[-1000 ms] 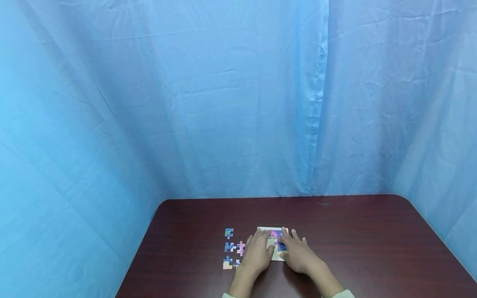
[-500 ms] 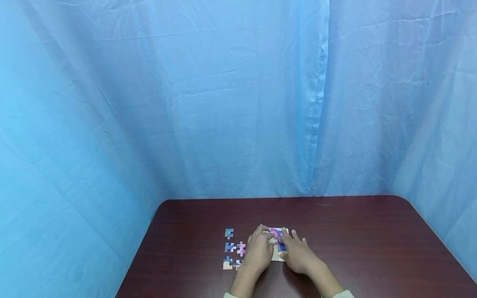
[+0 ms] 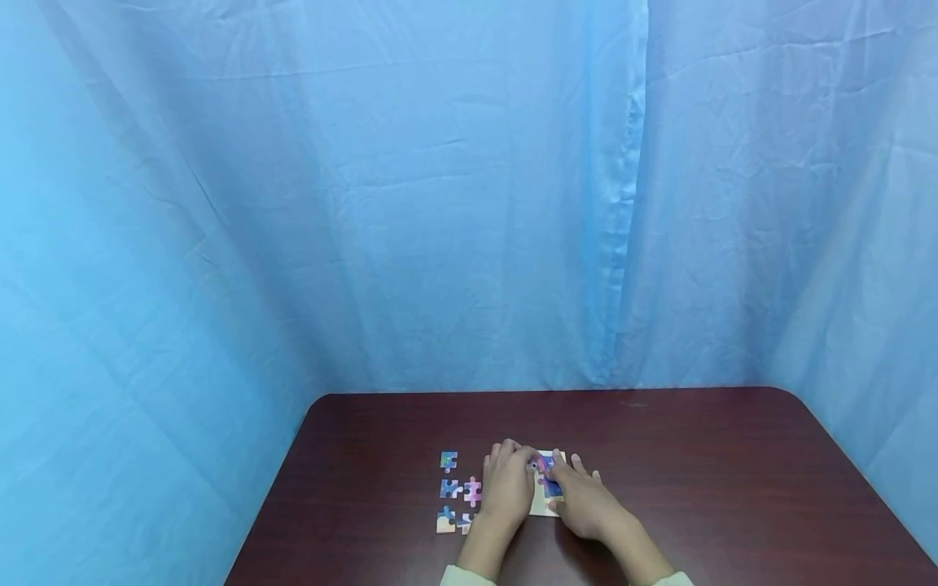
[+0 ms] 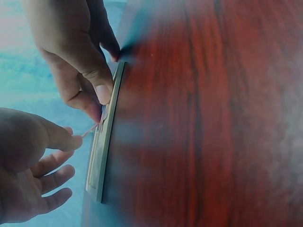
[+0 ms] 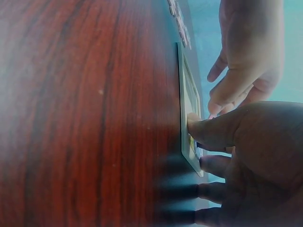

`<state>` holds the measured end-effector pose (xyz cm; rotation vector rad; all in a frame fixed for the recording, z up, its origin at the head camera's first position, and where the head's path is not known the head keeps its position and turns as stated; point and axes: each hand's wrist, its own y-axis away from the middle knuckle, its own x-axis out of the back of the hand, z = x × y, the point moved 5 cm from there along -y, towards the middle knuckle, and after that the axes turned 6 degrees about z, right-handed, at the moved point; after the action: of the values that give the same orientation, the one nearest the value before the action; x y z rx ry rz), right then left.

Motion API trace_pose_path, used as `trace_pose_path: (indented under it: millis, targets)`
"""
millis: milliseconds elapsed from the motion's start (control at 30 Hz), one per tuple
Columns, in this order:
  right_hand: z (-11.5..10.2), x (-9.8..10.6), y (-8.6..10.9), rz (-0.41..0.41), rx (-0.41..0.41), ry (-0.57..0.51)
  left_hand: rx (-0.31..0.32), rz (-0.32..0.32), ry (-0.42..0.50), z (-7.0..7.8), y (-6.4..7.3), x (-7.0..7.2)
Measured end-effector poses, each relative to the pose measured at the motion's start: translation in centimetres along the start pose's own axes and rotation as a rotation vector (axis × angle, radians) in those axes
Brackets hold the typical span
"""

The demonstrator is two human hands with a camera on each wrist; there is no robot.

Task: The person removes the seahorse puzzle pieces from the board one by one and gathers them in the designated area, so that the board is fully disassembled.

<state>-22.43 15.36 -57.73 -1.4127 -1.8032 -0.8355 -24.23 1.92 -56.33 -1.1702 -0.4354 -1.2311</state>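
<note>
Pinching a pink puzzle piece (image 4: 90,130) in the left hand (image 3: 509,484), tilted at the puzzle tray (image 3: 541,506), presumably to fit an edge. Steadying the tray with the right hand (image 3: 585,498), with thumb on the frame and fingers extended, likely against sliding. Having loose pieces (image 3: 472,491) laid out flat on the desk (image 3: 696,468), left of the tray, apparently for easy choosing.

so the left sleeve (image 3: 466,577), down at 6 o'clock in the head view, is a pale minty off-white, and the right sleeve (image 3: 672,579) at 5 o'clock matches. both stop partway along the forearms (image 3: 636,547). thumbnail (image 4: 102,94) on the right hand (image 3: 585,498) looks short and rounded, fabric weave's too small to make out
</note>
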Motion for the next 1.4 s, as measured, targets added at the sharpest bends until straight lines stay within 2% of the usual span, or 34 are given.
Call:
trace_pose_path:
  millis: [600,833,1067,1400]
  targets:
    - [-0.08,0.1,0.17,0.002,0.001,-0.006,0.022,-0.024,0.006,-0.02,-0.15,0.4]
    - [-0.05,0.14,0.31,0.002,0.004,-0.04,-0.013,-0.044,0.021,0.31,-0.28,0.56]
    - [0.04,-0.06,0.32,0.002,0.008,-0.037,0.035,-0.126,0.026,0.25,-0.07,-0.12]
    - [0.18,0.01,0.28,-0.009,-0.001,-0.032,0.091,-0.123,0.031,0.21,-0.42,-0.37]
